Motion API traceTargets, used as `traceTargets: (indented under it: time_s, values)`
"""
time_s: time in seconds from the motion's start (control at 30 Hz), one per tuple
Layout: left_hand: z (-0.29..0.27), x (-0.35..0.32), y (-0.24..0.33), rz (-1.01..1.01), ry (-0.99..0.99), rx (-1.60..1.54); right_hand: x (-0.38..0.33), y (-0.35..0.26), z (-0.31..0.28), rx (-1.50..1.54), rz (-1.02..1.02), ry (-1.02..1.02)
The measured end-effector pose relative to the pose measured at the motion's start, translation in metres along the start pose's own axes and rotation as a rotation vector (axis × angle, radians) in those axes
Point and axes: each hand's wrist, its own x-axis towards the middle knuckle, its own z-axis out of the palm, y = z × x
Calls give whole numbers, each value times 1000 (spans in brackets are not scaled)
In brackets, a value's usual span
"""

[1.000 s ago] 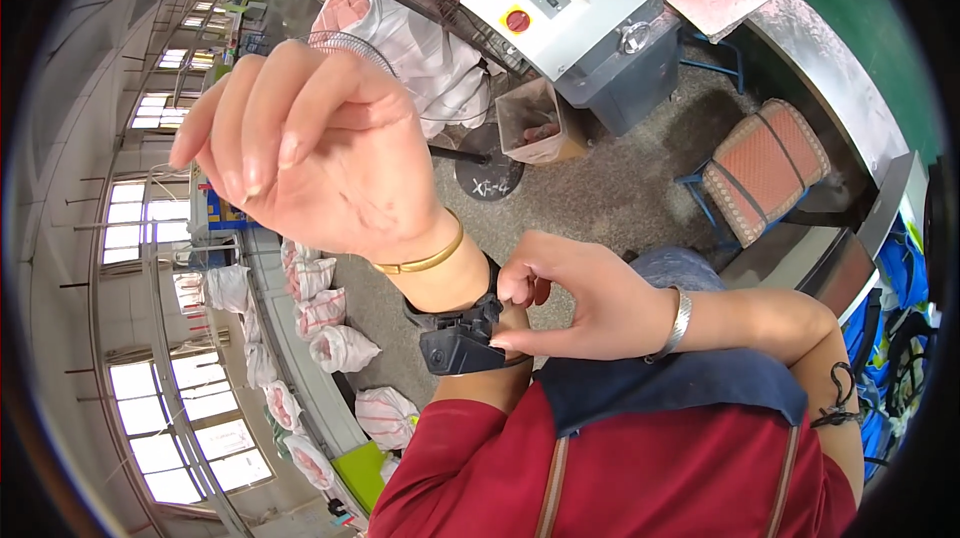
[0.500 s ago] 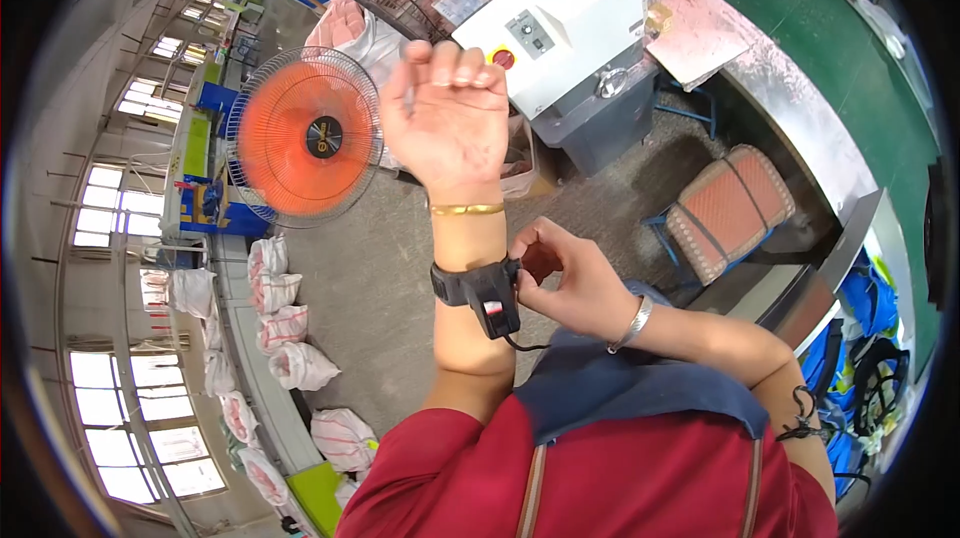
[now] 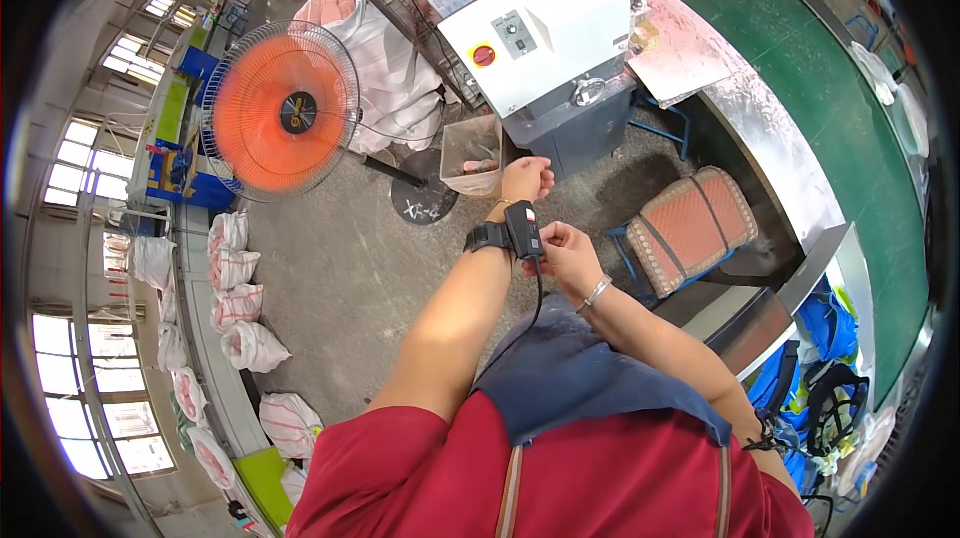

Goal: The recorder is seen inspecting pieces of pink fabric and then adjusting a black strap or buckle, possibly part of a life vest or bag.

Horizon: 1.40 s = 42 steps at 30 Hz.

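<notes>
My left arm reaches forward, and my left hand point(image 3: 526, 181) is loosely closed with its fingers curled in; nothing shows in it. A black strap point(image 3: 487, 236) circles that wrist and carries a boxy black wrist device point(image 3: 522, 228) with a small light label. From the device a black cable point(image 3: 539, 288) hangs down toward my blue apron point(image 3: 590, 378). My right hand point(image 3: 572, 260) is closed against the device's right edge, thumb and fingers pinched there. The device partly hides the fingertips. A gold bangle point(image 3: 508, 202) sits above the strap.
An orange-bladed fan point(image 3: 285, 113) stands at left, its round base point(image 3: 425, 193) beside a plastic bin point(image 3: 470, 153). Ahead is a white-and-grey machine point(image 3: 540, 38). A cushioned chair point(image 3: 692, 228) stands right, near a green conveyor belt point(image 3: 770, 48). White sacks point(image 3: 238, 268) line the left.
My left hand has come down and closer in, turning from a raised palm to a loose fist. My right hand stays at the wrist device. The view has shifted, showing the bin and fan base.
</notes>
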Motion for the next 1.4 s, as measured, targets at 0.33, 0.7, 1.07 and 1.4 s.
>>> traceTargets:
  time_s: [0.33, 0.7, 1.07, 1.4]
  values:
    - [-27, -18, -23, 170, 49, 530, 11, 22, -9, 8, 18, -41]
    - [-22, -16, 3, 47, 35, 306, -16, 4, 10, -50, -36, -161]
    - [12, -19, 6, 62, -48, 266, -1, -6, -19, 360, 243, -197]
    - [-6, -26, 18, 382, 320, 1132, -25, -20, 12, -263, 23, -261]
